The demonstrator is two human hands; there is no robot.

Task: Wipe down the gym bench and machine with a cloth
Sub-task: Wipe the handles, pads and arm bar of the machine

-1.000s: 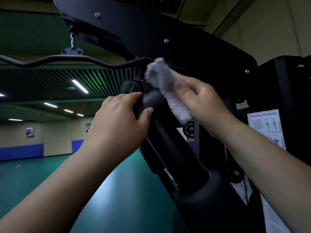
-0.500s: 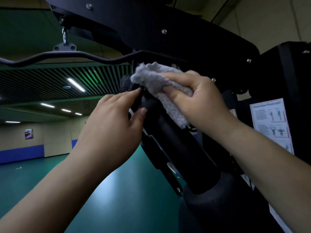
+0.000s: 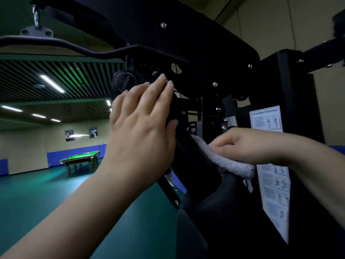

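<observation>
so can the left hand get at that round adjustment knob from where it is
Probably yes. The left hand rests on the black post just below the knob, fingertips already level with it, and nothing lies between them. The right hand with the cloth is lower, out of the way.

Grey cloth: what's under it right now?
Under the grey cloth lies the machine's black roller pad, dark and bare to its left. The right hand grips it on top; the covered patch is hidden.

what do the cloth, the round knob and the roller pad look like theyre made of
Cloth: soft pale grey fabric, likely terry or microfibre; fuzzy pile shows along its edge.
Knob: probably hard black moulded plastic; matte, with raised lettering on its face.
Roller pad: looks like black foam or vinyl padding; smooth, dull, rounded surface, though too dark to be sure.
</observation>
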